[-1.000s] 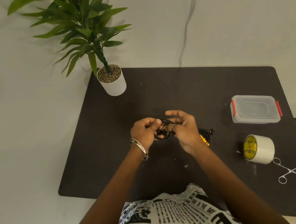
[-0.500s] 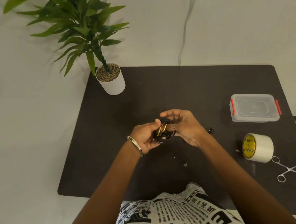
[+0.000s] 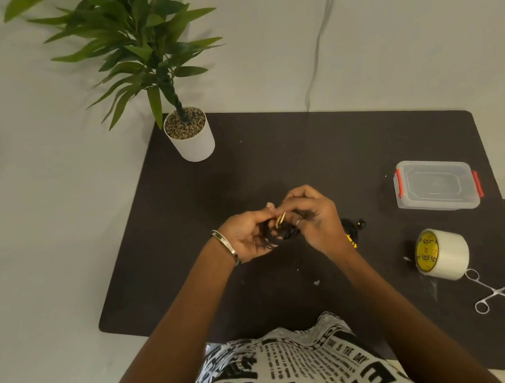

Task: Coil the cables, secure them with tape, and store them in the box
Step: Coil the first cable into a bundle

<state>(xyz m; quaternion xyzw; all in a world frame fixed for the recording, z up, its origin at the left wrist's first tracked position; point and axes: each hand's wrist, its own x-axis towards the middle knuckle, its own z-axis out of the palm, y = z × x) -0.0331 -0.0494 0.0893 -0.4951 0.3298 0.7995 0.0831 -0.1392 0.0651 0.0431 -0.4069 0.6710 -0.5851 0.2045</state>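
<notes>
Above the middle of the dark table [image 3: 305,157], both hands hold a small coil of black cable [image 3: 279,236] with gold plugs. My left hand [image 3: 248,236] grips the coil's left side. My right hand [image 3: 315,218] pinches the coil from the right and top, fingers curled over it. Another dark cable with a yellow mark [image 3: 353,230] lies on the table just right of my right hand, partly hidden by it. A clear plastic box [image 3: 437,185] with red latches and its lid on sits at the right. A roll of clear tape [image 3: 442,253] lies nearer, below the box.
Small silver scissors [image 3: 489,295] lie just below the tape roll. A potted plant in a white pot [image 3: 192,136] stands at the table's far left corner. A thin grey cord [image 3: 319,33] runs down the wall behind the table.
My hands stayed over the table's middle, shifting the coil slightly between the fingers; the gold plugs now show on top. The second cable is again visible beside my right hand.
</notes>
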